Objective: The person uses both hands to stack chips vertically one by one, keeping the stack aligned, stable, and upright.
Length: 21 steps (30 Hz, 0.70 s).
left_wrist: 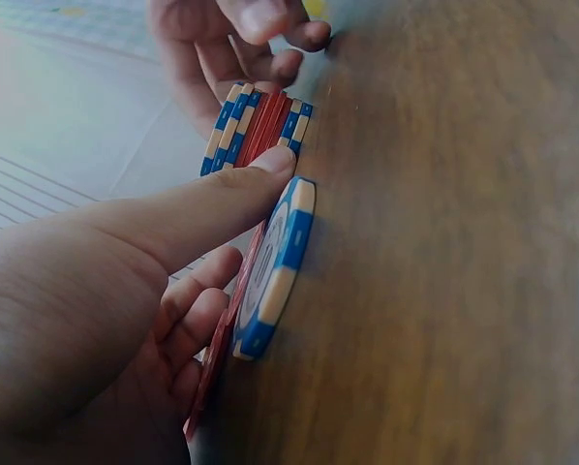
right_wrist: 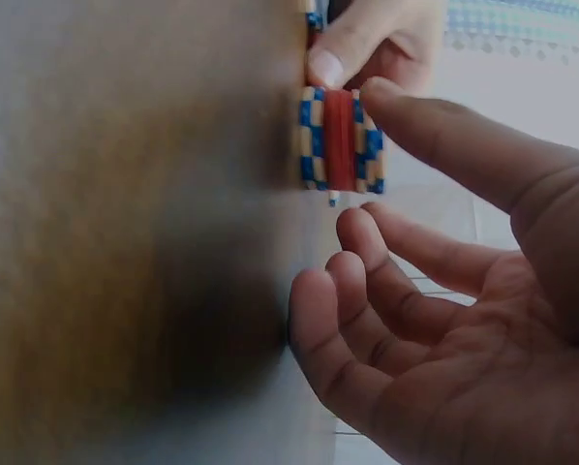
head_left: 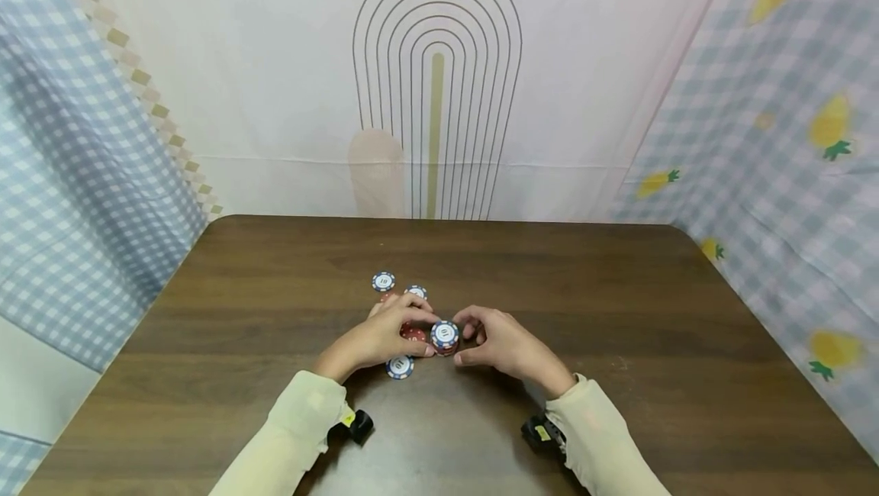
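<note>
A short stack of poker chips (head_left: 445, 334), blue-and-cream at both ends with red ones between, stands on the table. My left hand (head_left: 376, 337) holds it from the left, thumb and index finger at its sides; the left wrist view shows the thumb against its edge. On the right, my right hand (head_left: 507, 345) is spread around the stack with fingers loosely bent and nothing gripped. Under and beside the left hand lie red chips (head_left: 415, 335) and a blue-and-cream chip (head_left: 400, 367). That hand partly hides some of them.
Beyond the left hand lie two more blue-and-cream chips, one farther out (head_left: 384, 281) and one partly covered (head_left: 416, 292). The brown wooden table (head_left: 584, 275) ends at a white patterned cloth (head_left: 288, 99). Checked cloths hang at both sides.
</note>
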Available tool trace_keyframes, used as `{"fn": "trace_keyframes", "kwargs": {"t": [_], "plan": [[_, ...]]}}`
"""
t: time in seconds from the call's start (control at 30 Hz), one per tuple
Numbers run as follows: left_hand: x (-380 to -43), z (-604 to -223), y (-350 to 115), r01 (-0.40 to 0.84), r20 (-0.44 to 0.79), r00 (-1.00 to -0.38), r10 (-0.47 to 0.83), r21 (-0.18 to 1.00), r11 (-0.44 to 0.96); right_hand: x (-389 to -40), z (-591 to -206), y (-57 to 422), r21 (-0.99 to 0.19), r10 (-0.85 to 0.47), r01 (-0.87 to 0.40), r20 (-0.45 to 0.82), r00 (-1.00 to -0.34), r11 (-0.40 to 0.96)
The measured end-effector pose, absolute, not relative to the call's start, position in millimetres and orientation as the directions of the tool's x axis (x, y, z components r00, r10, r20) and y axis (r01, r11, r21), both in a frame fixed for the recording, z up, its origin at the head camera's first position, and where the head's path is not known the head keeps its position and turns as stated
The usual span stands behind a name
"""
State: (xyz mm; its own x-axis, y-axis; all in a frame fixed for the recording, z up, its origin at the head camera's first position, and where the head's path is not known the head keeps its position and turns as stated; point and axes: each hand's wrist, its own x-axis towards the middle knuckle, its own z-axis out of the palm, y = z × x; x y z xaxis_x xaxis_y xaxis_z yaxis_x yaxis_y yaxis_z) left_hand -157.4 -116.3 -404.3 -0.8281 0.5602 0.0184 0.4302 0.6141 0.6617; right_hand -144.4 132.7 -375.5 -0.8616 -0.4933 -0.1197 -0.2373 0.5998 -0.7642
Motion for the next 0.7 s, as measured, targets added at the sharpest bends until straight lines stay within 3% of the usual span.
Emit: {"fn": "trace_keyframes", "kwargs": {"t": [0.33,0.7], "plan": [[-160,-403,-117,0.416,0.005,-0.834,0.552,0.662,0.624,-144,-383,124,-0.825,-0.467,-0.152,-0.147,-0.872,0.544],[-160,-404,-117,0.43,0.007,-0.821,0.57,0.664,0.612,-147,-390,122,-0.821,-0.46,-0.161,-0.135,-0.878,0.548]]}}
